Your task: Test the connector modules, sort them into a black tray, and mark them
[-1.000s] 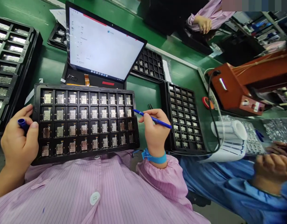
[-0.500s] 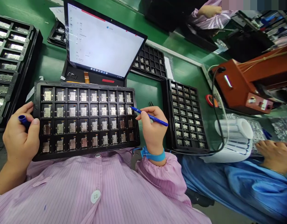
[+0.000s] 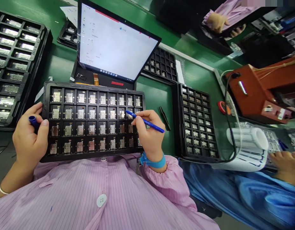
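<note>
A black compartment tray (image 3: 94, 122) with small silver metal parts lies in front of me, slightly tilted. At its left end my left hand (image 3: 30, 137) grips the edge and also holds a blue pen cap (image 3: 34, 120) between thumb and fingers. My right hand (image 3: 151, 134), with a blue wrist strap (image 3: 153, 161), is closed on a blue pen (image 3: 147, 123). The pen's tip is over the second row from the top, near the third part from the right. Whether it touches a part cannot be seen.
Behind the tray stands a laptop screen (image 3: 114, 41). More part trays (image 3: 202, 121) are at right, left and behind. Black tweezers (image 3: 164, 118) lie right of my hand. A co-worker's hand (image 3: 286, 166) and white rolls (image 3: 248, 139) are at far right.
My right hand has moved left along the tray with the pen, from the rightmost column. The tweezers now show more fully. The whole view has shifted slightly.
</note>
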`<state>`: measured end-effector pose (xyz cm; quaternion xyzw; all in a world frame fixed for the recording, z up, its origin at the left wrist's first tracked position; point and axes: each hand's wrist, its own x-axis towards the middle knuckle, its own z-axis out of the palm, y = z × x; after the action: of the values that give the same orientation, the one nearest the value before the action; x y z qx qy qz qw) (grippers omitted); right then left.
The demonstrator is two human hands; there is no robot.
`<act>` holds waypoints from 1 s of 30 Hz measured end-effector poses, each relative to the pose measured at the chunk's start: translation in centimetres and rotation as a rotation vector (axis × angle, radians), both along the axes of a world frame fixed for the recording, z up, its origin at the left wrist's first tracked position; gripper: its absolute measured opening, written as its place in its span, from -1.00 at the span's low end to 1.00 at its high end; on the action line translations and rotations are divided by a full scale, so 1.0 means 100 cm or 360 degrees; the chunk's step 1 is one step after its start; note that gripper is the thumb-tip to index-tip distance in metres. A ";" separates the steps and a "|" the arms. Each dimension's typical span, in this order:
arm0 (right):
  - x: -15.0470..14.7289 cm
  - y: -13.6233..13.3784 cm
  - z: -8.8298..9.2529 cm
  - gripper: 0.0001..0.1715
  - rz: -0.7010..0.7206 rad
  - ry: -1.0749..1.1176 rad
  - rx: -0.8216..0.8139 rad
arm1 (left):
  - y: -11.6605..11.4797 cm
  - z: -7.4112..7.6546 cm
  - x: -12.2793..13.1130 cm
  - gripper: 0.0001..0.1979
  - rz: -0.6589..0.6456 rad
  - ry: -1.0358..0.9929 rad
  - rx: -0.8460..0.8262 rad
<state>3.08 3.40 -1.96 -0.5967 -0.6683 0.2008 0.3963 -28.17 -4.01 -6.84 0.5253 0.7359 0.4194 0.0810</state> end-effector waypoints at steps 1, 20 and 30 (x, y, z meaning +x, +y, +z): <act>-0.003 0.000 0.000 -0.94 0.0029 -0.0010 -0.0016 | 0.000 0.000 0.000 -0.91 0.0002 0.0000 -0.0001; -0.030 0.003 -0.001 -0.91 0.0146 -0.0035 -0.0020 | -0.002 0.004 0.001 -0.92 -0.0067 -0.0028 -0.0045; -0.050 -0.003 0.004 -0.94 0.0303 -0.0055 0.0033 | 0.001 0.004 0.002 -0.94 -0.0075 0.0012 -0.0053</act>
<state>-1.96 3.15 -1.54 -0.5297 -0.7307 0.2204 0.3699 -27.99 -3.95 -6.40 0.5426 0.7306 0.4030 0.0968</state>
